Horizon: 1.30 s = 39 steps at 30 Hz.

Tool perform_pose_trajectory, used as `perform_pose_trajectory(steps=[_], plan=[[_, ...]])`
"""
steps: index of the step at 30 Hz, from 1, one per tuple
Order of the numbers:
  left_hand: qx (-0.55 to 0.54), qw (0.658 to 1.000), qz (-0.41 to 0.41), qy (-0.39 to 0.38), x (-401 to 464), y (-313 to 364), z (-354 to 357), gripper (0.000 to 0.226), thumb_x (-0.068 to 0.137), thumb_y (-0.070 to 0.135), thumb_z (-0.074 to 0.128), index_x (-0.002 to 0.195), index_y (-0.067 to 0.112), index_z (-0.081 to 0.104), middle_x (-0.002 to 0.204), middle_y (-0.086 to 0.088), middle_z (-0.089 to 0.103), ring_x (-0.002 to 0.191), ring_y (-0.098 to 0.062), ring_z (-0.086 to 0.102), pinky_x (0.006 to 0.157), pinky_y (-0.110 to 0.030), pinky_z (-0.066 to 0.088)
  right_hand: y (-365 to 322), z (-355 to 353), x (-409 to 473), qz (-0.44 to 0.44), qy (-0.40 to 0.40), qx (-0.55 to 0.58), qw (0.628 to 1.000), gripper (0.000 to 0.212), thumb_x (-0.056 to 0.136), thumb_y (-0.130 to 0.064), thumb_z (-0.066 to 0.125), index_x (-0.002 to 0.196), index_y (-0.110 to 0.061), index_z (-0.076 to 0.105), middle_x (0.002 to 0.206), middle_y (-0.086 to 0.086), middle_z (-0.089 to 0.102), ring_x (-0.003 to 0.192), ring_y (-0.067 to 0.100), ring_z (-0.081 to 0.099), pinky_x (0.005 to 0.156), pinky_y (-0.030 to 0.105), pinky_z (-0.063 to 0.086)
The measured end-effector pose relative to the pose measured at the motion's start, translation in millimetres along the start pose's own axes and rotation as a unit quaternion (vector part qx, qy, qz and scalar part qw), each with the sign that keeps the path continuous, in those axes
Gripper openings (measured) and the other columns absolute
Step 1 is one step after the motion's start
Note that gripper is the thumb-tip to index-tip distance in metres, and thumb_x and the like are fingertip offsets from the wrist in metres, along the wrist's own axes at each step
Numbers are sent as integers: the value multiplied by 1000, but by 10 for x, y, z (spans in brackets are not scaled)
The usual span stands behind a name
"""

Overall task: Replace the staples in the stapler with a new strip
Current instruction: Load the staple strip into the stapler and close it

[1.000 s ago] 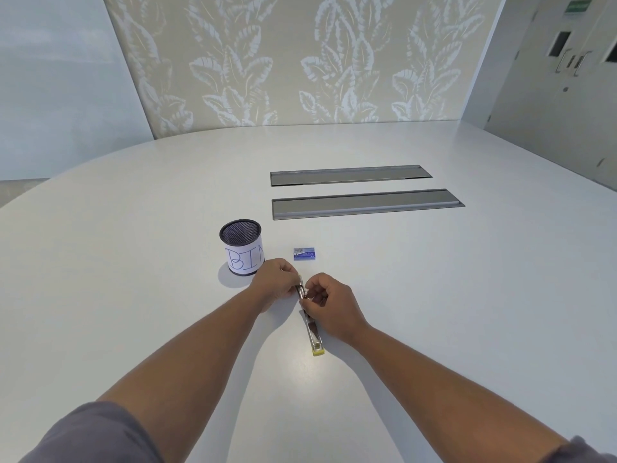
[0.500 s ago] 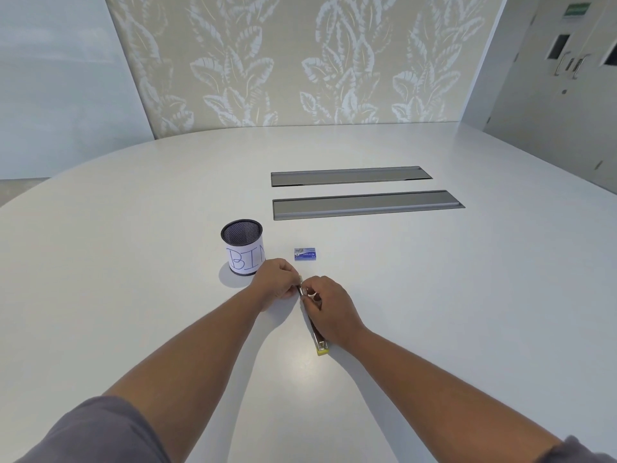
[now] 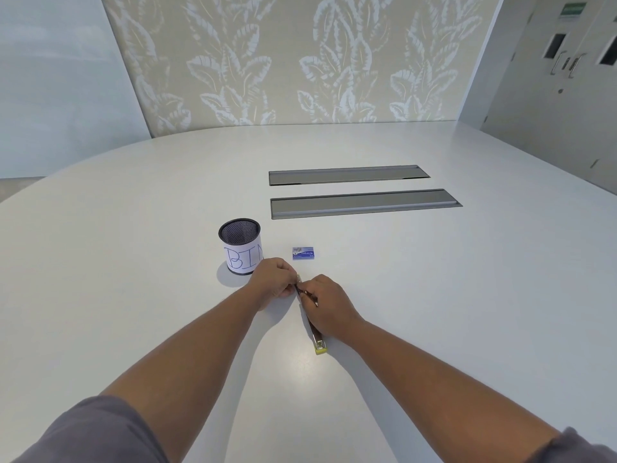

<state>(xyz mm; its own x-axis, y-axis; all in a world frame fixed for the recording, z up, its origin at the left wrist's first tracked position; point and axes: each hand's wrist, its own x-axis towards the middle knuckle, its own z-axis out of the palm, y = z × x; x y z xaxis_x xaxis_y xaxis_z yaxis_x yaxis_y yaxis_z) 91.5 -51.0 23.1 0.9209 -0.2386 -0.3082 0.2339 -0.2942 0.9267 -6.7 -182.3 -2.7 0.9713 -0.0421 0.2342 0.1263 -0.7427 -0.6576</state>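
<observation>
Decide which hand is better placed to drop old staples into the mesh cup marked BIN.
Left. The left hand is right beside the mesh cup, pinching at the stapler's far end, while the right hand lies over the stapler body, steadying it.

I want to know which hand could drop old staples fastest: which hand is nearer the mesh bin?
Left. The left hand sits just in front of the mesh bin, overlapping its label; the right hand is farther right, on the stapler.
</observation>
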Motion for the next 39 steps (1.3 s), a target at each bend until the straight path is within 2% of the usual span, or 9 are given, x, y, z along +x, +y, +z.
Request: perform_pose_trajectory(steps=[6, 11, 14, 16, 19, 25, 29, 34, 39], plan=[[-7, 1000, 7, -5, -11, -23, -4, 11, 84, -5, 68, 79, 3, 64, 71, -14, 64, 59, -19, 63, 50, -21, 55, -7, -4, 3, 12, -21, -6, 1000, 21, 92, -28, 60, 107, -20, 72, 92, 7, 56, 88, 21, 55, 81, 44, 51], [12, 999, 34, -11, -32, -72, -21, 3, 87, -1, 68, 84, 2, 68, 74, -13, 67, 67, -21, 64, 74, -34, 61, 28, -37, 14, 51, -33, 19, 998, 70, 80, -35, 70, 146, -30, 46, 96, -4, 56, 87, 13, 55, 82, 32, 50], [19, 998, 50, -14, -93, -77, -30, 3, 89, 5, 68, 89, 3, 70, 75, -9, 68, 66, -19, 63, 68, -31, 57, 27, -50, 12, 72, -29, 56, 995, 82, 76, -32, 73, 150, -30, 38, 85, -8, 58, 72, 5, 53, 71, 22, 47], [43, 997, 60, -18, -142, -76, -40, 10, 86, 14, 73, 92, 6, 71, 74, -5, 69, 66, -18, 62, 59, -27, 53, 7, -39, -4, 76, -17, 62, 995, 80, 76, -28, 71, 149, -29, 39, 77, -9, 56, 65, 4, 52, 66, 21, 45], [96, 992, 76, -20, -219, -79, -46, 19, 81, 20, 79, 97, 12, 71, 73, 0, 65, 64, -16, 60, 47, -22, 45, -39, -37, -23, 78, 0, 59, 995, 77, 77, -22, 66, 150, -24, 40, 71, -8, 55, 64, 7, 53, 68, 30, 50], [87, 994, 62, -9, -282, -45, 27, 24, 80, 10, 78, 101, 6, 68, 75, -2, 64, 66, -17, 60, 66, -30, 52, -84, -41, -71, 85, 27, 72, 993, 72, 75, -20, 64, 144, -25, 43, 66, -8, 56, 63, 9, 55, 65, 29, 49], [16, 999, 37, -2, -333, -3, 40, 27, 80, 6, 78, 103, 5, 65, 81, -8, 66, 66, -19, 59, 62, -26, 50, -99, -69, -102, 91, 55, 87, 991, 66, 71, -25, 64, 135, -27, 46, 68, -6, 57, 63, 8, 56, 60, 22, 44], [-155, 988, -27, -8, -399, 62, 56, 41, 80, -4, 71, 115, 9, 52, 95, -20, 65, 77, -30, 65, 81, -37, 56, -170, -105, -102, 78, 74, 102, 989, 61, 71, -27, 67, 128, -29, 47, 71, -6, 59, 63, 7, 57, 60, 23, 47], [-159, 987, -7, 7, -473, 121, 47, 30, 80, -4, 67, 106, 7, 59, 83, -14, 68, 63, -22, 68, 61, -29, 59, -228, -164, -100, 67, 79, 111, 988, 56, 71, -28, 68, 123, -32, 48, 75, -6, 61, 66, 8, 59, 63, 26, 51]])
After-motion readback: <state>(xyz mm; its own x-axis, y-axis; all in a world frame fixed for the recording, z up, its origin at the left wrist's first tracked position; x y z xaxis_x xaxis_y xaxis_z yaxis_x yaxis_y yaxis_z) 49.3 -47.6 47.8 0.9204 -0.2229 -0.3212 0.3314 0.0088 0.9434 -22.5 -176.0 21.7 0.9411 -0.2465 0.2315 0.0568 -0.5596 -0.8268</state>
